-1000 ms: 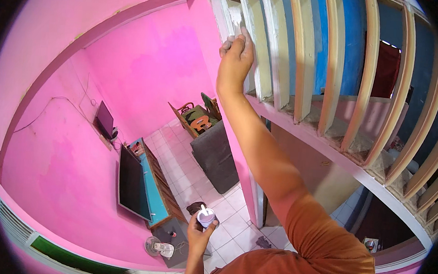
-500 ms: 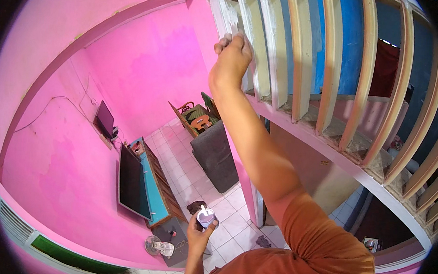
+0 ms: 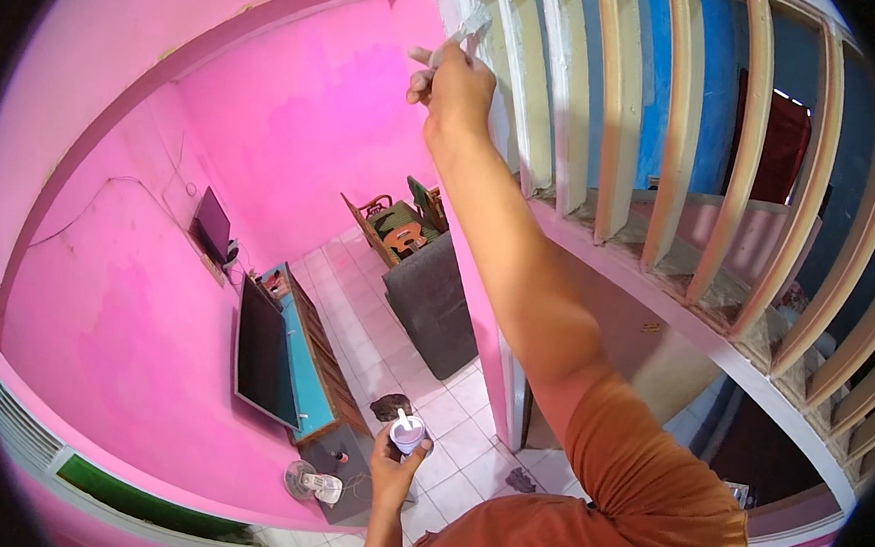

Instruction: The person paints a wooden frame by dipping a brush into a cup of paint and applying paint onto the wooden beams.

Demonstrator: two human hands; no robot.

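My right hand (image 3: 459, 89) is raised at the top, its fingers closed round the handle of a paintbrush (image 3: 475, 23). The brush's whitish bristles are close to the leftmost slats of a wooden slatted screen (image 3: 568, 101); whether they touch is hard to tell. Those left slats have white front edges, while the slats farther right (image 3: 684, 128) are cream and tan. Low in the middle, my left hand (image 3: 393, 468) grips a small pale paint cup (image 3: 407, 434) from the side. A white stick-like thing (image 3: 404, 418) stands in it, above a pale lilac-looking surface.
A pink ledge (image 3: 649, 261) runs under the slats. Below left are a television (image 3: 265, 348), a blue-topped cabinet (image 3: 314, 361), a fan (image 3: 309, 482) and a grey sofa (image 3: 433, 308). An orange guitar-shaped thing (image 3: 406, 238) lies behind the sofa. A dark cloth (image 3: 522, 480) lies on the tiles.
My right hand has shifted slightly up and left, and the brush now tilts up to the right. The slats appear farther right in view. My left hand still holds the cup.
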